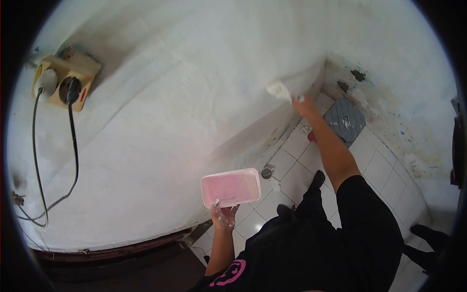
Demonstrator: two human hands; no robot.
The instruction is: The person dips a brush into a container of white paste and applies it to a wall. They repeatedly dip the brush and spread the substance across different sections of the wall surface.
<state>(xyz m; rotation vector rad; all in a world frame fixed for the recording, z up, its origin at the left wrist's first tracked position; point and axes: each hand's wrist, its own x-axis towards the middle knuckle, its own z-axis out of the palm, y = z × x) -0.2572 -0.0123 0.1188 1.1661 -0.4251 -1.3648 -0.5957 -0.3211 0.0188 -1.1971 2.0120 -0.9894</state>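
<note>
My right hand [304, 106] is closed round the handle of a paintbrush [279, 91]. Its pale, paint-coated bristles point left and overlap the white wall [194, 97] in this view. Low in front of me, my left hand [224, 217] grips a shallow rectangular plastic tub [231, 187] by its near edge, thumb over the rim. Pink shows inside the tub, with a paler patch to the right. White paint spots cover the left thumb and palm.
On the left wall a beige socket block [62, 82] holds two plugs with hanging cables. A metal mug [266, 172] and a grey slatted panel [345, 120] are on the tiled floor [282, 168]. Peeling wall [389, 112] stands right. Dark-clothed legs [428, 243] show at lower right.
</note>
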